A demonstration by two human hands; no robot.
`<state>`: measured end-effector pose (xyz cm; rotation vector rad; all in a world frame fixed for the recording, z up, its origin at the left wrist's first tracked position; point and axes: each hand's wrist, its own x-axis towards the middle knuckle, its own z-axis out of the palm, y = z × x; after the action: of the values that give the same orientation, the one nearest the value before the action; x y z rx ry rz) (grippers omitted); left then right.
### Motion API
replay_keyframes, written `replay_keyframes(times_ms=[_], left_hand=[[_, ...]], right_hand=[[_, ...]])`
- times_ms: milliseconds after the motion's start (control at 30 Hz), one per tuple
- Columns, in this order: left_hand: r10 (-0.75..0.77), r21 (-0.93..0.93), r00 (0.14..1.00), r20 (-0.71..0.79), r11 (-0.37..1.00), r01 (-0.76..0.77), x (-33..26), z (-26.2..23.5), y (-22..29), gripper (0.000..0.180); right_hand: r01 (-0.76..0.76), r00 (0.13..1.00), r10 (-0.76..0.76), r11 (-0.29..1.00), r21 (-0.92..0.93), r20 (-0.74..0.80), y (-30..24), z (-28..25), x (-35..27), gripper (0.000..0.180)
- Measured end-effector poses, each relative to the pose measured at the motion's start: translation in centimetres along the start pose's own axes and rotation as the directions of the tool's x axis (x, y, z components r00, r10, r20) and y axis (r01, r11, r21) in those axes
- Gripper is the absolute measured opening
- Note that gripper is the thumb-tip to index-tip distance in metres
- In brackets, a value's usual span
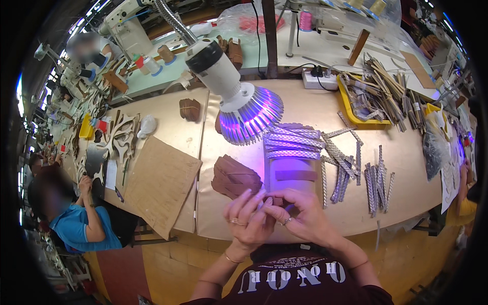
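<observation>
Near the table's front edge, my left hand (pixel 246 218) and my right hand (pixel 302 213) meet, fingertips closed on a small brown strip (pixel 277 201). Most of that strip is hidden by the fingers. Just beyond them, one flat brown strip (pixel 295 175) lies across a board lit purple by the lamp (pixel 250 114) above. Silver-grey braided strips (pixel 295 143) are stacked side by side at the board's far end. Left of the board sits a heap of brown strips (pixel 234 178), close to my left fingers.
Loose braided strips (pixel 375 188) lie on the right. A yellow tray (pixel 351 104) of strips stands at the back right, near a white power strip (pixel 317 80). A brown sheet (pixel 161 183) covers part of the left. A person in a blue shirt (pixel 84 226) sits at far left.
</observation>
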<state>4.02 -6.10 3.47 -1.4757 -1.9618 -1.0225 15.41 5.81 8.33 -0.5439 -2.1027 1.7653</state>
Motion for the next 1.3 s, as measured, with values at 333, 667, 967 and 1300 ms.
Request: replay_keyframes(times_ms=[333, 667, 967, 1300], left_hand=[[-0.259, -0.704, 0.789, 0.557, 0.356, 0.615, 0.6, 1.1, -0.6, 0.035], [-0.389, -0.593, 0.563, 0.729, 0.052, 0.803, 0.6, 3.9, -2.3, 0.017], [-0.414, -0.342, 0.819, 0.396, 0.762, 0.551, -0.2, 4.1, -3.7, 0.027], [-0.301, 0.011, 0.758, 0.578, 0.932, 0.361, 0.9, 5.1, -11.6, 0.018]], right_hand=[[-0.173, 0.985, 0.166, 0.937, 0.303, 0.052, 1.2, -3.0, -2.2, 0.019], [-0.255, 0.887, 0.32, 0.941, 0.224, -0.332, 5.2, -5.4, -3.2, 0.019], [-0.279, 0.836, 0.181, 0.953, -0.118, -0.518, 6.2, -4.7, -2.8, 0.027], [-0.11, 0.845, -0.088, 0.937, -0.332, -0.528, 3.5, -4.5, -2.6, 0.016]])
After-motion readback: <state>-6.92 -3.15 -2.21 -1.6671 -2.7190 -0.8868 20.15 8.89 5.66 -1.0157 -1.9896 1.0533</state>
